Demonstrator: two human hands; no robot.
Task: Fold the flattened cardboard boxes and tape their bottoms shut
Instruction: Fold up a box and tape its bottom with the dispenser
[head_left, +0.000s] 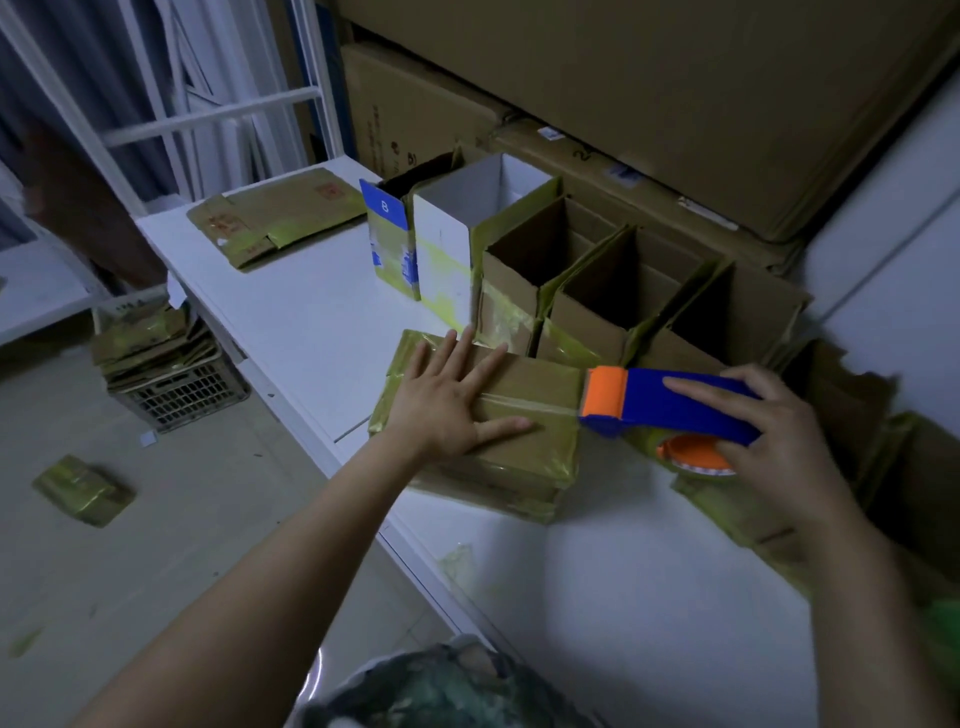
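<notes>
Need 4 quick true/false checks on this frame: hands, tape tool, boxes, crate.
1. The left hand lies flat on the box being taped. True.
2. The right hand holds scissors. False: it grips the blue and orange tape dispenser.
3. The upright boxes behind are open at the top. True.
4. The crate stands on the table. False: it stands on the floor, left of the table, with flattened cardboard stacked in it.
</notes>
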